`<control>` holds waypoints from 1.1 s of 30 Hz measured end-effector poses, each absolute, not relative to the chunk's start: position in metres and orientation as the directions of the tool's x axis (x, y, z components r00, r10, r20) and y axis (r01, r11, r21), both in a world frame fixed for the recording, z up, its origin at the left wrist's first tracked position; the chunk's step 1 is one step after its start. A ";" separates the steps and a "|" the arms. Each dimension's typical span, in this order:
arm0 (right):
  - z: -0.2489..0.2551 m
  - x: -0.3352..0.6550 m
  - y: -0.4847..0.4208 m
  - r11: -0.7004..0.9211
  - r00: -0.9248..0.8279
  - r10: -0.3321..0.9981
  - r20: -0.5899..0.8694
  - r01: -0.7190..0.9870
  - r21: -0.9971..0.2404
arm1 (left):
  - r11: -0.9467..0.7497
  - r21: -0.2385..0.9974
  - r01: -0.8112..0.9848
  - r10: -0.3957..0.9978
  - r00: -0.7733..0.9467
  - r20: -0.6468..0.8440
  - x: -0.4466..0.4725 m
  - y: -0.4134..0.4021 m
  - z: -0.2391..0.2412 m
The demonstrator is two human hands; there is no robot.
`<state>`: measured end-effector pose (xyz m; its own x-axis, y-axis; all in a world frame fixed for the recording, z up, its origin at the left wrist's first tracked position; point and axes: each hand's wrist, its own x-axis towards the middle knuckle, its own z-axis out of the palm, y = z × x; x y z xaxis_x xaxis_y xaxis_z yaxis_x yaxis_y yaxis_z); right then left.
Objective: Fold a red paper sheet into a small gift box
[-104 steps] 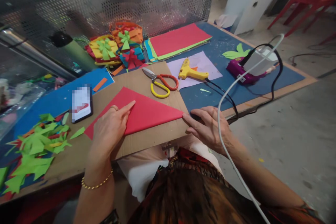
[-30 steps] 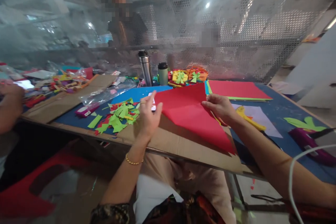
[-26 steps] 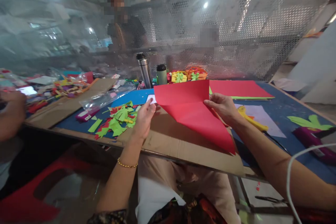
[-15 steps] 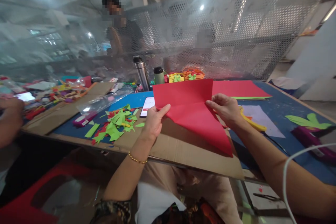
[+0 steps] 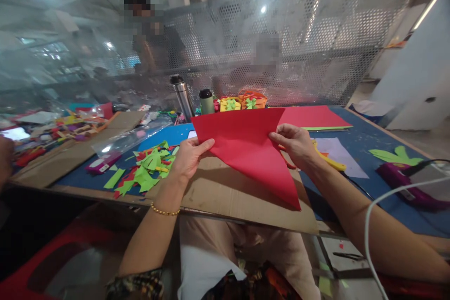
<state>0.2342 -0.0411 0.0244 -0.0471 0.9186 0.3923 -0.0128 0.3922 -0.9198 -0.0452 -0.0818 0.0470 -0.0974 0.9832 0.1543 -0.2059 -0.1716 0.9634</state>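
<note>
A sheet of red paper [image 5: 246, 145] is held up between my two hands over the cardboard [image 5: 225, 192]. My left hand [image 5: 191, 157] pinches its left edge, thumb in front and the fingers mostly hidden behind. On the other side my right hand [image 5: 293, 143] grips the right edge between thumb and fingers. The sheet bends along its middle, and its lower right corner slants down close to the cardboard. Left of my left hand lies a heap of green and red paper scraps [image 5: 149, 168]. A yellow tool [image 5: 328, 157] with a cord is beside my right wrist.
A steel flask [image 5: 182, 96] and a green bottle [image 5: 206, 101] stand at the back. Red sheets [image 5: 312, 117] lie at the back right. A purple device [image 5: 408, 185] and white cable [image 5: 369, 225] are at right. Another person's hand [image 5: 5, 159] shows at the left edge.
My left hand has moved left with its edge of the red paper, so the sheet is spread wider and flatter. The right hand keeps its grip. The whole view has shifted slightly.
</note>
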 end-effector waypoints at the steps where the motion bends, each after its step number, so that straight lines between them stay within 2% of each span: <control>1: 0.026 0.234 -0.041 0.397 -0.044 0.917 0.397 -0.017 -0.918 | -0.167 0.974 -0.155 0.985 -0.068 0.158 -0.049 -0.082 0.051; 4: 0.038 0.232 -0.040 0.444 -0.037 0.895 0.445 -0.020 -0.896 | -0.238 0.971 0.031 0.971 -0.018 0.239 -0.059 -0.082 0.066; 8: 0.077 0.225 -0.043 0.636 -0.012 0.771 0.637 0.065 -0.769 | -0.423 0.894 0.147 0.904 -0.008 0.428 -0.071 -0.085 0.097; 10: 0.097 0.221 -0.049 0.751 0.013 0.655 0.756 0.100 -0.652 | -0.526 0.775 0.350 0.802 -0.101 0.589 -0.077 -0.090 0.112; 12: 0.105 0.219 -0.060 0.834 0.027 0.531 0.847 0.158 -0.528 | -0.576 0.679 0.456 0.710 -0.133 0.692 -0.084 -0.099 0.119; 14: 0.096 0.220 -0.074 0.864 0.005 0.386 0.922 0.348 -0.364 | -0.649 0.575 0.498 0.637 -0.058 0.769 -0.093 -0.111 0.113; 15: 0.084 0.221 -0.083 0.838 -0.066 0.362 0.930 0.461 -0.293 | -0.697 0.499 0.515 0.594 0.024 0.804 -0.098 -0.117 0.105; 18: 0.034 0.227 -0.104 0.850 -0.228 0.381 0.896 0.467 -0.243 | -0.794 0.175 0.582 0.469 0.404 0.785 -0.114 -0.134 0.061; 20: 0.003 0.231 -0.114 0.895 -0.440 0.382 0.813 0.395 -0.206 | -0.783 -0.004 0.622 0.424 0.539 0.727 -0.121 -0.141 0.027; 22: -0.017 0.235 -0.119 0.909 -0.572 0.376 0.729 0.382 -0.168 | -0.760 -0.094 0.643 0.420 0.596 0.684 -0.124 -0.145 -0.001; 25: -0.024 0.237 -0.122 0.917 -0.689 0.375 0.620 0.373 -0.141 | -0.759 -0.126 0.638 0.449 0.655 0.608 -0.124 -0.147 -0.020; 29: -0.017 0.237 -0.125 0.919 -0.741 0.383 0.552 0.368 -0.143 | -0.782 -0.108 0.614 0.492 0.714 0.499 -0.129 -0.153 -0.013; 33: -0.015 0.237 -0.135 0.908 -0.776 0.374 0.508 0.417 -0.033 | -0.768 -0.053 0.638 0.559 0.708 0.431 -0.137 -0.163 -0.006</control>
